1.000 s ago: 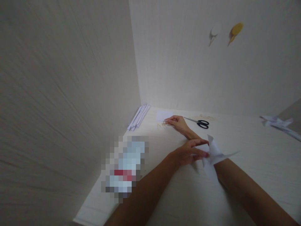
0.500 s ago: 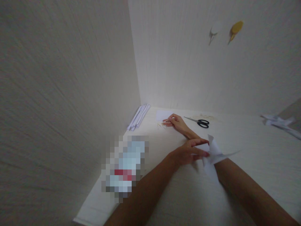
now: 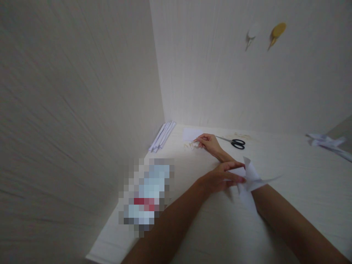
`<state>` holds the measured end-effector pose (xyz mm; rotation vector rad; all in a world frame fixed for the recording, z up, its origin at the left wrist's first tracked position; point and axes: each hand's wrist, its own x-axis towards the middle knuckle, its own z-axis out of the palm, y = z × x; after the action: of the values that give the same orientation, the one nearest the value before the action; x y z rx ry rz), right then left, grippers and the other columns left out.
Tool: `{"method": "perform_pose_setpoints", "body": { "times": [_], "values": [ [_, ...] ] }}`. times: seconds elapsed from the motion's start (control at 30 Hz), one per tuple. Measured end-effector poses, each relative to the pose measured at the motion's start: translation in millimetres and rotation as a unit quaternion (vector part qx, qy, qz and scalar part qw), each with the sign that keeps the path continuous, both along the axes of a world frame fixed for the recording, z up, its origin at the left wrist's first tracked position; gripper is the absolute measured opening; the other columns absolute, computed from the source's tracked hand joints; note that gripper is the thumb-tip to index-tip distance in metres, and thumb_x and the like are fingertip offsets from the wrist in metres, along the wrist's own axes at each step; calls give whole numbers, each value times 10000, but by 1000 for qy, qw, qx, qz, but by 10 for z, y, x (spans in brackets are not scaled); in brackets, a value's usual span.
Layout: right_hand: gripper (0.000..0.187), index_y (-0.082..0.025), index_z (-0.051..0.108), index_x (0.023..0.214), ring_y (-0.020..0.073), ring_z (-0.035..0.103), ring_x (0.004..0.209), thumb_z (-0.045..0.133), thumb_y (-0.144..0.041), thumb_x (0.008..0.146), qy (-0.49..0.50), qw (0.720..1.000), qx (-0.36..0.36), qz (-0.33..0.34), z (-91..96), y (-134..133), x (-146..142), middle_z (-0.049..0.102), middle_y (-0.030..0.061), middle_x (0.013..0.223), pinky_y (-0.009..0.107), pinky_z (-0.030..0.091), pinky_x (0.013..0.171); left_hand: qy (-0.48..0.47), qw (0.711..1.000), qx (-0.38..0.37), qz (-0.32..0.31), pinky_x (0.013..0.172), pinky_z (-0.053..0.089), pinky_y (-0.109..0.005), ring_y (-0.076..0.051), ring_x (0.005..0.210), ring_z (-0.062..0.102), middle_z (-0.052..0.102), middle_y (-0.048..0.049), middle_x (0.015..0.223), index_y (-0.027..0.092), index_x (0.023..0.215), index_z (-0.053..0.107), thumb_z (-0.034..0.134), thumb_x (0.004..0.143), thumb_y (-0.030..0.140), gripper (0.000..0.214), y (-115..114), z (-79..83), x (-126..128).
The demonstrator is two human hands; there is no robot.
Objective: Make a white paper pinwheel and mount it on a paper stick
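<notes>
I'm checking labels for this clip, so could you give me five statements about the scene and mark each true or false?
1. The left hand holds a white paper pinwheel. True.
2. The black-handled scissors are in the right hand. False: the black-handled scissors lie on the table, beside the right hand.
3. The white paper rolls lie next to the left wall. True.
4. Both hooks on the back wall are white. False: one is a yellow hook, the other a white hook.
5. The right forearm passes in front of the pinwheel, hiding it. False: the pinwheel is in front of the right forearm.
</notes>
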<state>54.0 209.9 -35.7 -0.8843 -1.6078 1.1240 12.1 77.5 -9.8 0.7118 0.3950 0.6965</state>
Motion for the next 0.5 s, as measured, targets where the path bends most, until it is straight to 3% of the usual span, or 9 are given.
{"method": "perform_pose_setpoints", "body": {
  "times": [0.13,0.33,0.5],
  "values": [
    [174,-155,606,665,98,528,470,600,-326,637,2,1000,-8,-7,17,-16,-12,637,37,611,219,386,449,2,1000,7,-3,568,384,-156,-57,591,545,592,40,686,147,823,588,680,420,27,431,1,-11,2],
    [183,-159,585,641,52,351,341,598,-341,640,5,1000,4,-20,8,-8,-8,507,-39,428,196,253,353,16,1000,8,1,574,375,-166,-59,597,533,583,37,689,147,840,590,677,423,23,444,6,-7,-2],
    [186,-157,598,709,54,378,379,582,-333,649,17,1000,8,-17,16,-5,-11,576,-12,523,195,262,369,26,1000,-1,2,572,366,-172,-66,603,529,577,35,686,143,844,597,655,438,3,433,11,-3,-3]
  ]
}}
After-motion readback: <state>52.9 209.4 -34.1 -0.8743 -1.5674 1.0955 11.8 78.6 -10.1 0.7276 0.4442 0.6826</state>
